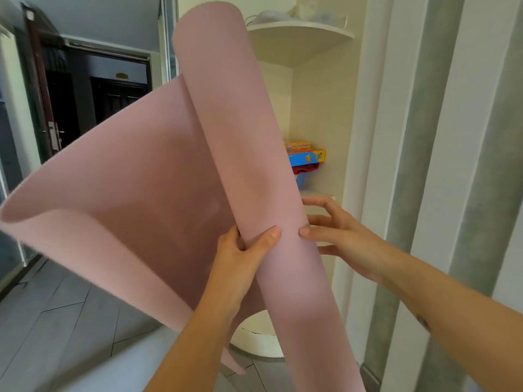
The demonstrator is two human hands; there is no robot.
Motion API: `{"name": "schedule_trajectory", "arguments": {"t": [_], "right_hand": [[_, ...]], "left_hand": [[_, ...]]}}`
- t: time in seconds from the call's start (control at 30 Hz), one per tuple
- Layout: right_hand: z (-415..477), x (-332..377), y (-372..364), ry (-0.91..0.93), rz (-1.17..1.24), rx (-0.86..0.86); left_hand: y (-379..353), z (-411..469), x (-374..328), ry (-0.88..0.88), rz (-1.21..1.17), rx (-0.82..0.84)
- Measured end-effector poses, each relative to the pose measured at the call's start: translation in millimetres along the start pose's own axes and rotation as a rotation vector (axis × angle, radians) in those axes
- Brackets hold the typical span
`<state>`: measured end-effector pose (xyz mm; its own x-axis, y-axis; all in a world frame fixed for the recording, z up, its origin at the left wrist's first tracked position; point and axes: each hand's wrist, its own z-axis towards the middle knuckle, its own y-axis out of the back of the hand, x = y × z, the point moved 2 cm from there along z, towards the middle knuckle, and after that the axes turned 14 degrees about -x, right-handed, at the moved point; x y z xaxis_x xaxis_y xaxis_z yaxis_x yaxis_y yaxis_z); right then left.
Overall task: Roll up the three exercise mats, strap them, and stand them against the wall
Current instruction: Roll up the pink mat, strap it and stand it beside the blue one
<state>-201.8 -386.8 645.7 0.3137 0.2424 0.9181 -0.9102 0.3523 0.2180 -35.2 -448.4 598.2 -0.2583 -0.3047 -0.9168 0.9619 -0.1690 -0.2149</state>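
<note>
One pink exercise mat (158,176) is in view, held up in the air in front of a corner shelf unit (300,32); I do not see the other two mats, and I do not see any strap. The mat is only partly rolled: the rolled part stands almost upright and leans a little to the left at the top, while a wide loose flap hangs open to the left side. The left hand (243,250) is closed on the mat at the place where the flap leaves the roll, with the thumb pressed on the front of the roll. The right hand (336,236) is open, the fingers spread, and its thumb touches the right side of the roll; the other fingers seem to be beside it or behind it, not clamped. I judge the mat as light, because it is carried with this loose hold, and as soft and springy foam, because the flap bends in a smooth curve without any crease. Such material probably wants to unroll again, so it seems better to hold it around the middle of the roll with both hands, pressing the loose edge down. On the lower shelf lie some coloured boxes (307,157), at least two.
</note>
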Motion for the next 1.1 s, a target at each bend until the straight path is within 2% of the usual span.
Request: {"name": "schedule_trajectory", "arguments": {"t": [0.1,0.2,0.37,0.43,0.6,0.73,0.8,0.87,0.93,1.1], "right_hand": [[9.0,4.4,10.7,-0.060,-0.056,0.027],[11.9,7.0,12.4,-0.110,-0.104,0.133],[13.6,6.0,12.6,-0.167,0.017,0.168],[12.3,6.6,12.2,-0.147,0.004,0.174],[12.8,-1.9,6.1,-0.064,-0.001,0.004],[6.4,-1.6,-5.6,0.086,-0.187,-0.173],[1.4,-1.6,-14.5,0.191,-0.282,-0.245],[0.0,-5.3,-18.9,0.232,-0.378,-0.281],[-0.7,-2.8,-16.1,0.131,-0.309,-0.247],[2.6,3.8,-4.0,-0.036,-0.127,-0.004]], "left_hand": [[3.9,2.9,4.3,0.048,-0.076,0.063],[4.3,4.3,10.5,0.051,-0.143,0.142],[-2.6,1.6,22.5,0.085,-0.364,0.246],[-2.7,2.6,26.0,0.110,-0.358,0.223],[0.5,11.2,29.0,0.021,-0.116,0.124],[0.6,5.5,29.3,-0.116,0.041,-0.146],[-1.7,-0.3,27.8,-0.097,0.028,-0.168],[-3.2,-4.7,23.3,0.007,-0.060,-0.120],[-3.2,-5.2,19.9,0.075,-0.132,-0.050],[2.0,-0.4,20.1,0.079,-0.122,-0.058]]}}
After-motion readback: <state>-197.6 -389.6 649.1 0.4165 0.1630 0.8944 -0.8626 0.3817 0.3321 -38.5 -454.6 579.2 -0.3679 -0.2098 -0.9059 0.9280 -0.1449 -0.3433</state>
